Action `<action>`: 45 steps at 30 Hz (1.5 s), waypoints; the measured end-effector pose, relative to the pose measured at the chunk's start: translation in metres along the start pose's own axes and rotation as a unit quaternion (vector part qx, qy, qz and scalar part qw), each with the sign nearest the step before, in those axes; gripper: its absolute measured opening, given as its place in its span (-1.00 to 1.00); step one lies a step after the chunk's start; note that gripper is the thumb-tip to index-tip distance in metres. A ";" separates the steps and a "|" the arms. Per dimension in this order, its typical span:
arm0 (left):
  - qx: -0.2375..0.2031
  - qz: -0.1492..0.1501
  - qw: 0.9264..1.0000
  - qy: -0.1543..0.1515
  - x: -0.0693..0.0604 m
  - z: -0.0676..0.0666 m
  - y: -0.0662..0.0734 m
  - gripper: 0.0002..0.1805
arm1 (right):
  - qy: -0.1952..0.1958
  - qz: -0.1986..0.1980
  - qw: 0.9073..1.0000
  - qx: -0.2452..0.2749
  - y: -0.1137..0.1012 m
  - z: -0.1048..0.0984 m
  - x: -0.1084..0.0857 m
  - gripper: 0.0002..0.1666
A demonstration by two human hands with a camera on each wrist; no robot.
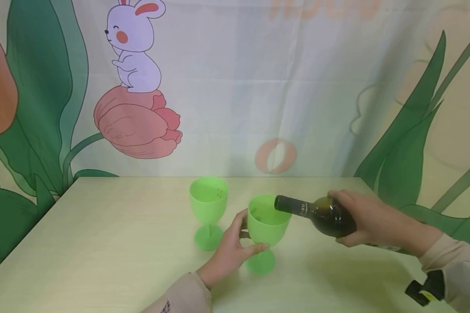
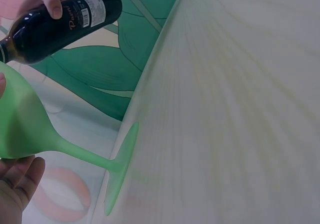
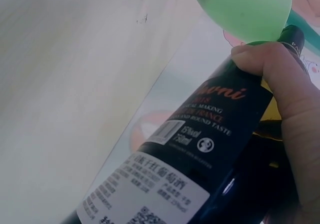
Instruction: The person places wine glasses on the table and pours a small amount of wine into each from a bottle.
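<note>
My left hand [image 1: 233, 245] holds a light green plastic goblet [image 1: 269, 228] by the bowl, thumb across the lower front and fingers round the far side. In the left wrist view this goblet [image 2: 25, 116] shows its stem and round foot. A dark wine bottle [image 1: 333, 219] lies tilted nearly level, gripped about its body by my right hand [image 1: 370, 217]. The bottle's mouth is over the goblet's right rim. Printed labels show on the bottle [image 3: 190, 134] in the right wrist view. I cannot tell whether any liquid flows.
A second green goblet [image 1: 208, 206] stands upright to the left of the held one, slightly farther back. Both are at a pale wooden table [image 1: 113, 243]. Behind its far edge hangs a cloth [image 1: 227, 87] printed with a rabbit, tulips and leaves.
</note>
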State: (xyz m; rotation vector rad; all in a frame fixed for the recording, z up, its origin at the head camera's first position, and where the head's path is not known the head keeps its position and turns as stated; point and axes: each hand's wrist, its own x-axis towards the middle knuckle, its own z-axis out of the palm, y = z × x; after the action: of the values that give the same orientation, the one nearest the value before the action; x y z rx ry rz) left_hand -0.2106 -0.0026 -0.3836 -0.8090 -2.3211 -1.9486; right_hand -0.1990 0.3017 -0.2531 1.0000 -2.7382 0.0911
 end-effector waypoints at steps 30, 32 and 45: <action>-0.002 -0.011 1.000 -0.003 0.000 0.001 -0.003 -0.13 | -0.007 0.010 1.000 0.020 0.009 0.004 -0.016 -0.06; -0.006 -0.009 1.000 -0.002 0.000 0.001 -0.002 -0.12 | -0.007 0.011 1.000 0.023 0.009 0.003 -0.018 -0.07; -0.009 -0.007 1.000 0.001 0.000 0.002 -0.001 -0.13 | -0.002 0.023 0.999 0.022 0.014 0.003 -0.029 -0.05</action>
State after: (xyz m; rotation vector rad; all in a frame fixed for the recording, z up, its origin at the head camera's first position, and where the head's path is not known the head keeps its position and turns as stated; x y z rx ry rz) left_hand -0.2099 -0.0010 -0.3850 -0.7950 -2.3175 -1.9780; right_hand -0.1876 0.3302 -0.2627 0.9499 -2.7739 0.1595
